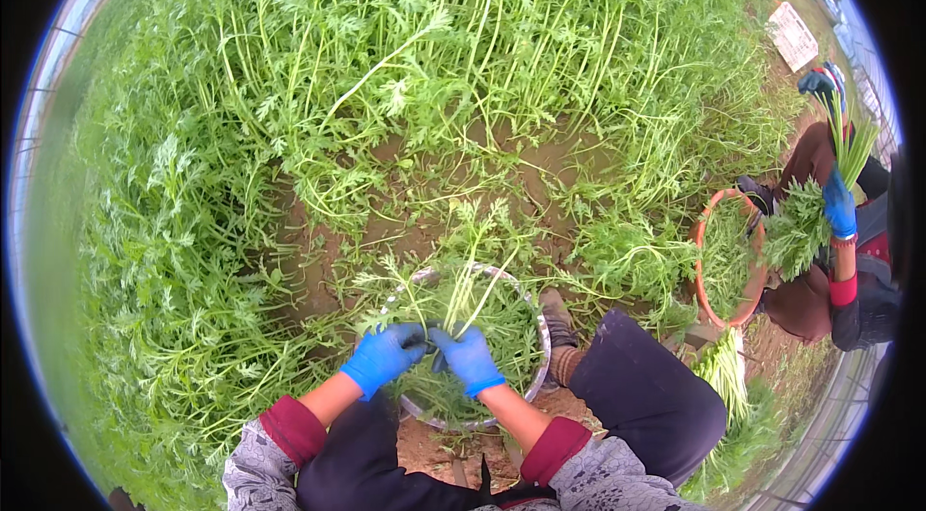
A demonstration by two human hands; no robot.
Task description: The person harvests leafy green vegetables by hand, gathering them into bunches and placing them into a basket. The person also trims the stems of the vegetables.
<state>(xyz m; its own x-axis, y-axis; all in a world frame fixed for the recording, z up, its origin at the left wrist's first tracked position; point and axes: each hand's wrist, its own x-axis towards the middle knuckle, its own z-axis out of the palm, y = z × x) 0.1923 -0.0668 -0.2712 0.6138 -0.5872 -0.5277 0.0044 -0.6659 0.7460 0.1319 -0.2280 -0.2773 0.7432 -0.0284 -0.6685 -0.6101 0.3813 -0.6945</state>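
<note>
Both my hands wear blue gloves and meet over a round basin (544,352) with a pale patterned rim, heaped with loose green leaves. My right hand (470,359) grips a few pale stems of leafy greens (459,301), their tops pointing away from me. Close against it, my left hand (385,358) pinches a single leafy stem (412,298) at its fingertips. The fingers overlap, so the exact grip on the lower stem ends is hidden. The basin stands on the soil between my legs.
Dense feathery-leaved plants (289,41) grow ahead and to the left, around bare soil (311,287) strewn with cut greens. At right a co-worker's gloved hand (839,207) holds a bunch beside an orange-rimmed tub (699,272). A bundle of stems (725,373) lies by my right knee; a white crate (793,36) sits farther off.
</note>
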